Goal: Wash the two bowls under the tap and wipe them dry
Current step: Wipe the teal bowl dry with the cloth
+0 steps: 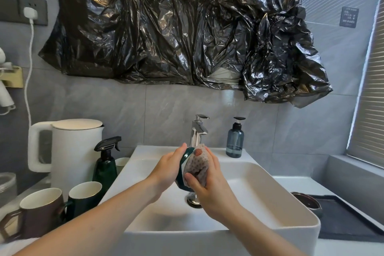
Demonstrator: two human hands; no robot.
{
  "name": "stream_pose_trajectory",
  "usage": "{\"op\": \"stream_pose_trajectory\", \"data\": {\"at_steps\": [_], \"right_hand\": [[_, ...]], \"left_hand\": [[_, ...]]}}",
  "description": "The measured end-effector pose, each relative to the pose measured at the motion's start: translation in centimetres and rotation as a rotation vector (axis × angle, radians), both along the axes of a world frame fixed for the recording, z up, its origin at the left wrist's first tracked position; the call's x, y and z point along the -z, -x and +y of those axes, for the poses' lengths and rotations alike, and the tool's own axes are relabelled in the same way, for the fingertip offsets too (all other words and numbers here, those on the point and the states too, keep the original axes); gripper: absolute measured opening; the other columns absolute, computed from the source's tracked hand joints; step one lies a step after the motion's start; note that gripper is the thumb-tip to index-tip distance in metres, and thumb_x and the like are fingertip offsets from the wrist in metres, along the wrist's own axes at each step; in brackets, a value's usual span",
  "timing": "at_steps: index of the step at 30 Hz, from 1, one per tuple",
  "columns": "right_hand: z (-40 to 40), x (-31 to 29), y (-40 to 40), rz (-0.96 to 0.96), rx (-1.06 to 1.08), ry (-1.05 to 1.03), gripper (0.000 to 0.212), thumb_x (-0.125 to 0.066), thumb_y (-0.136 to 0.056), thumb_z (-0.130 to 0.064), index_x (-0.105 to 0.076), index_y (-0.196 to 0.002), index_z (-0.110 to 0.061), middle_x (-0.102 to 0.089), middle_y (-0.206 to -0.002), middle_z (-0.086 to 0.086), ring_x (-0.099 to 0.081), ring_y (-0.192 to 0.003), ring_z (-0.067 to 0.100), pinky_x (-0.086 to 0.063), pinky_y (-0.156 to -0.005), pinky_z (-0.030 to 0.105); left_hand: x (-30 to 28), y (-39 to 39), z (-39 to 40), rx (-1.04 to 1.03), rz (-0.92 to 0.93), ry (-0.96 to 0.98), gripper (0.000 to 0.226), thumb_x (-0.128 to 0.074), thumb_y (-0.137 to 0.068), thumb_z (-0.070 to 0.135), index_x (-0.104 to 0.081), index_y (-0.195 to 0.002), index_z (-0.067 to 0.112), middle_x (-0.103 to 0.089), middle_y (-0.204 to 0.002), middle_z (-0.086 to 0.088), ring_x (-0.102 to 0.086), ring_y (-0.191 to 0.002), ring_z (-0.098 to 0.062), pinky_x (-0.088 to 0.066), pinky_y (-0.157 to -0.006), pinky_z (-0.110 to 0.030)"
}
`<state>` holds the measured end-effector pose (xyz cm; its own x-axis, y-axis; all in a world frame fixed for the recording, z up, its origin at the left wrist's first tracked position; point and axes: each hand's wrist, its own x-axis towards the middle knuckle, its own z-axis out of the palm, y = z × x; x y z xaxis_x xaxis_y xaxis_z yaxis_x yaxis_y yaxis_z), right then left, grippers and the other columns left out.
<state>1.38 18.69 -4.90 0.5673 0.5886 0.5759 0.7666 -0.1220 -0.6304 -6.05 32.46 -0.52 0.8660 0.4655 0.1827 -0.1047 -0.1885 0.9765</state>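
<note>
Two bare forearms enter from the bottom edge, uncovered right down to where they leave the view, with no sleeve or cuff on either one. The left hand [166, 169] and the right hand [209, 188] are bare as well, without gloves. The fingers are slim, with short, plain nails showing on the left hand's fingertips and on the right thumb.
</note>
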Motion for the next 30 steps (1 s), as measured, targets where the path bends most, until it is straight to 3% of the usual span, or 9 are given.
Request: {"op": "stream_pose_trajectory", "data": {"at_steps": [5, 12, 15, 17, 19, 22, 24, 27, 30], "right_hand": [[0.2, -0.1, -0.3, 0.079, 0.033, -0.107, 0.077, -0.063, -0.100, -0.038, -0.013, -0.159, -0.044, -0.010, -0.165, -0.029, -0.028, -0.149, -0.002, -0.035, -0.122, 0.031], [0.5, -0.4, -0.5, -0.353, 0.154, 0.241, 0.070, -0.044, -0.105, -0.038, -0.002, -0.161, -0.044, 0.008, -0.170, -0.023, 0.014, -0.157, 0.004, -0.005, -0.129, 0.037], [0.4, -1.7, -1.2, -0.284, 0.108, 0.161, 0.043, -0.043, -0.104, -0.036, -0.041, -0.146, -0.040, -0.037, -0.159, -0.017, -0.027, -0.151, 0.010, -0.027, -0.123, 0.038], [0.8, -2.5, -2.0, -0.126, 0.142, 0.069, 0.017, -0.040, -0.103, -0.040, -0.053, -0.112, -0.036, -0.065, -0.111, -0.012, -0.061, -0.107, 0.014, -0.051, -0.096, 0.044], [1.4, -2.8, -2.9, 0.067, 0.163, 0.002, 0.020, -0.041, -0.105, -0.041, -0.056, -0.097, -0.030, -0.068, -0.089, -0.005, -0.065, -0.085, 0.017, -0.055, -0.083, 0.046], [1.4, -1.9, -2.9, 0.215, 0.117, -0.097, 0.019, -0.048, -0.107, -0.029, -0.063, -0.097, -0.024, -0.072, -0.086, -0.002, -0.068, -0.085, 0.017, -0.055, -0.077, 0.029], [1.1, -1.3, -2.3, 0.115, 0.066, -0.080, 0.014, -0.050, -0.105, -0.021, -0.062, -0.101, -0.025, -0.070, -0.089, -0.006, -0.065, -0.085, 0.010, -0.049, -0.072, 0.018], [1.1, -1.1, -2.4, -0.168, -0.018, -0.013, 0.025, -0.048, -0.096, -0.017, -0.060, -0.116, -0.028, -0.063, -0.111, -0.018, -0.057, -0.112, -0.003, -0.043, -0.095, 0.013], [1.6, -1.3, -2.6, -0.048, -0.013, -0.083, 0.019, -0.049, -0.099, -0.019, -0.062, -0.110, -0.028, -0.068, -0.099, -0.012, -0.062, -0.096, 0.002, -0.047, -0.083, 0.017]], "left_hand": [[-0.2, -2.6, 0.2, -0.006, 0.013, 0.050, 0.056, -0.035, -0.114, 0.039, -0.074, -0.116, 0.000, -0.079, -0.105, -0.018, -0.071, -0.089, -0.022, -0.052, -0.080, -0.034], [2.1, -4.5, -0.5, 0.019, 0.001, 0.236, 0.050, -0.046, -0.108, 0.051, -0.081, -0.112, 0.016, -0.082, -0.106, -0.005, -0.075, -0.100, -0.026, -0.050, -0.081, -0.036], [2.2, -4.7, 0.0, 0.003, -0.011, 0.230, 0.045, -0.048, -0.109, 0.043, -0.081, -0.104, 0.012, -0.080, -0.098, -0.008, -0.070, -0.085, -0.021, -0.048, -0.067, -0.031], [2.1, -4.4, 0.3, -0.002, -0.033, 0.181, 0.043, -0.045, -0.111, 0.035, -0.078, -0.097, 0.012, -0.079, -0.091, -0.007, -0.071, -0.081, -0.017, -0.051, -0.069, -0.030], [2.3, -4.4, 0.6, 0.005, -0.053, 0.145, 0.044, -0.042, -0.113, 0.031, -0.076, -0.098, 0.009, -0.078, -0.088, -0.010, -0.071, -0.079, -0.017, -0.054, -0.071, -0.029], [2.6, -4.4, 0.7, 0.016, -0.074, 0.082, 0.043, -0.044, -0.112, 0.034, -0.073, -0.097, 0.007, -0.075, -0.089, -0.016, -0.070, -0.082, -0.023, -0.054, -0.078, -0.037], [2.8, -4.4, 0.5, 0.008, -0.076, 0.039, 0.042, -0.046, -0.105, 0.041, -0.071, -0.091, 0.011, -0.073, -0.085, -0.011, -0.068, -0.081, -0.022, -0.054, -0.079, -0.042], [2.7, -4.5, 0.3, -0.022, -0.078, -0.024, 0.045, -0.045, -0.091, 0.045, -0.072, -0.092, 0.010, -0.076, -0.089, -0.010, -0.068, -0.083, -0.020, -0.057, -0.084, -0.048], [2.5, -4.2, 0.1, -0.029, -0.113, -0.019, 0.040, -0.050, -0.101, 0.041, -0.068, -0.086, 0.009, -0.070, -0.080, -0.006, -0.062, -0.076, -0.020, -0.050, -0.077, -0.040]]}}
